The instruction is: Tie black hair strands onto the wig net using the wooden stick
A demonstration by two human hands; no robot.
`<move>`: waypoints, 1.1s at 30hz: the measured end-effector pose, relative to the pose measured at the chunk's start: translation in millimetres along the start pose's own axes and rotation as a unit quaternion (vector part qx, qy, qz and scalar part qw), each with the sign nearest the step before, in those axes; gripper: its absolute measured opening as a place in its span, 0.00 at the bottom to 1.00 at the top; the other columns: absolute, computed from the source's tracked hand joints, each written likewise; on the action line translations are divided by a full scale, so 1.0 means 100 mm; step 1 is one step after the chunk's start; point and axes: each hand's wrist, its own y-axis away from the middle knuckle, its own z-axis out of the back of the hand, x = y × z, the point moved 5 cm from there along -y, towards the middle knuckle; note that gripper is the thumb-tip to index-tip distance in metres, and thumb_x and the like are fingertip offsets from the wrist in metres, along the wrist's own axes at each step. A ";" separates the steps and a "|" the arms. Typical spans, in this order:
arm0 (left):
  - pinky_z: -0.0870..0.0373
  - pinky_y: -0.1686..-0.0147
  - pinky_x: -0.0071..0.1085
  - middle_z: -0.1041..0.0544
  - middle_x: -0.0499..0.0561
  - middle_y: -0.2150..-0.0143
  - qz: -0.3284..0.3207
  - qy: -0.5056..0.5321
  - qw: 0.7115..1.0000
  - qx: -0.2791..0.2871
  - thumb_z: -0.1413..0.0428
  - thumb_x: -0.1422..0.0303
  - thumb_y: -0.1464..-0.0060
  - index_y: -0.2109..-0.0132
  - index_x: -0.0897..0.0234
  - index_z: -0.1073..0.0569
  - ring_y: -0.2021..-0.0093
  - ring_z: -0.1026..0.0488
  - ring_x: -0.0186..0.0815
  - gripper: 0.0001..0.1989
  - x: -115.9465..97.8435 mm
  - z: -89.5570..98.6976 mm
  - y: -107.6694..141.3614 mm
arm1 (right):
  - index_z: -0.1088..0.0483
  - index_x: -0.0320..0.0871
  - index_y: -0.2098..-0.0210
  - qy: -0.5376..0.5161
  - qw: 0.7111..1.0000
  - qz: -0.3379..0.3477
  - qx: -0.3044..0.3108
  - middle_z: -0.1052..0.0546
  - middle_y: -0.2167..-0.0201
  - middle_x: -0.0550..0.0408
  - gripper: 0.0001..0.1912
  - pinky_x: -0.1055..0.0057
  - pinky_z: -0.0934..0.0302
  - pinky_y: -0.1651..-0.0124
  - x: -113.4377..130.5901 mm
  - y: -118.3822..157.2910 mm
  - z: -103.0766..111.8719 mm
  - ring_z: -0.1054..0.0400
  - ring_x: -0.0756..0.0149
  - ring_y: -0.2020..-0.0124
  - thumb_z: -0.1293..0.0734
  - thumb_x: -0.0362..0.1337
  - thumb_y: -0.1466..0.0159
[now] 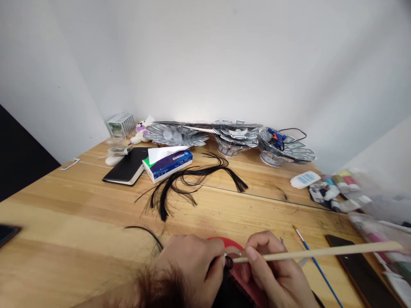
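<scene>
Close to me, my left hand [194,265] is closed, with thumb and finger pinched at a small dark brown roundish piece [228,262] whose kind I cannot make out. My right hand [272,269] grips a thin pale wooden stick [324,253] between thumb and fingers. The stick's narrow end meets the dark piece, while its broader end stretches to the right. Beneath both hands shows part of a red round-edged thing [221,240], with pinkish and black material below, mostly hidden. A black strand [146,230] curves out beside my left hand.
Black hair-like strands [180,177] lie across the wooden table before a tissue pack [168,166] and a black notebook [126,167]. Grey paper models [236,137] line the wall, a blue glue gun [276,137] on one. Rightward are a blue paintbrush [317,265], paint tubes [340,184] and a dark phone-like slab [359,269].
</scene>
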 end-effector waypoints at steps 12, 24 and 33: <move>0.54 0.79 0.34 0.19 0.49 0.74 -0.029 -0.079 0.996 0.018 0.54 0.73 0.42 0.68 0.59 0.25 0.77 0.22 0.41 0.13 -0.07 0.06 0.01 | 0.32 0.47 0.69 -0.014 0.998 -0.021 0.066 0.28 0.83 0.62 0.18 0.78 0.43 0.79 -0.09 -0.03 0.02 0.34 0.70 0.83 0.35 0.54 0.32; 0.51 0.78 0.33 0.18 0.48 0.72 0.000 -0.079 0.997 0.027 0.52 0.72 0.41 0.67 0.58 0.24 0.74 0.21 0.39 0.13 -0.09 0.07 0.00 | 0.32 0.47 0.68 -0.044 0.997 -0.007 0.060 0.30 0.83 0.64 0.16 0.77 0.44 0.76 -0.08 -0.03 -0.01 0.36 0.71 0.81 0.34 0.52 0.32; 0.51 0.76 0.33 0.19 0.48 0.72 0.009 -0.078 0.997 0.025 0.54 0.71 0.40 0.67 0.58 0.25 0.73 0.21 0.39 0.15 -0.04 0.02 -0.01 | 0.32 0.46 0.70 -0.083 0.996 -0.030 0.031 0.32 0.83 0.65 0.18 0.76 0.45 0.75 -0.05 -0.01 -0.04 0.38 0.71 0.80 0.31 0.54 0.36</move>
